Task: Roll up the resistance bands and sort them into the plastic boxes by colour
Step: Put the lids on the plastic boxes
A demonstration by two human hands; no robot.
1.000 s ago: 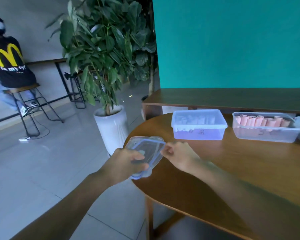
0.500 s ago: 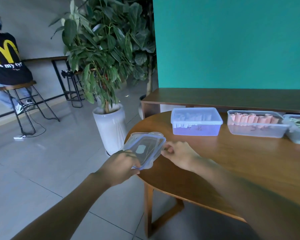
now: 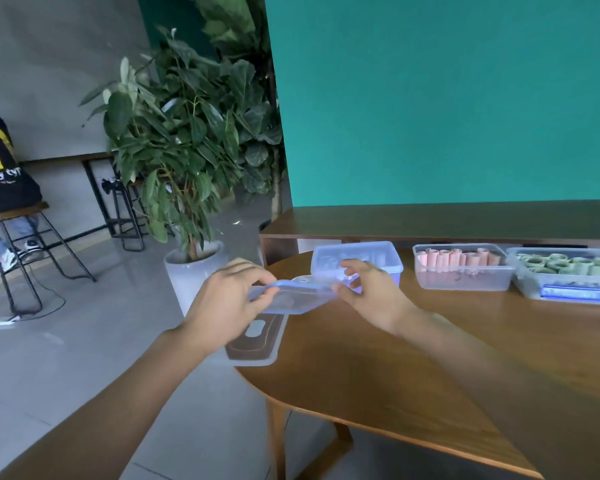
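Tabletop (image 3: 378, 368): lid (image 3: 298, 294) between fingers (image 3: 262, 278).

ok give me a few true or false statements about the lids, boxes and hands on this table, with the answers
1. Both hands hold one clear lid above the table. True: the left hand grips its left end and the right hand its right end.
2. The box with pink rolls has its lid on. False: it is open on top.
3. A second lid lies flat at the table's edge, under the left hand. True.
4. The green rolls sit in the box nearest the plant. False: the box with green rolls is farthest right; the lidded box is nearest the plant.
5. The pink rolls lie loose on the table. False: they are in their box.
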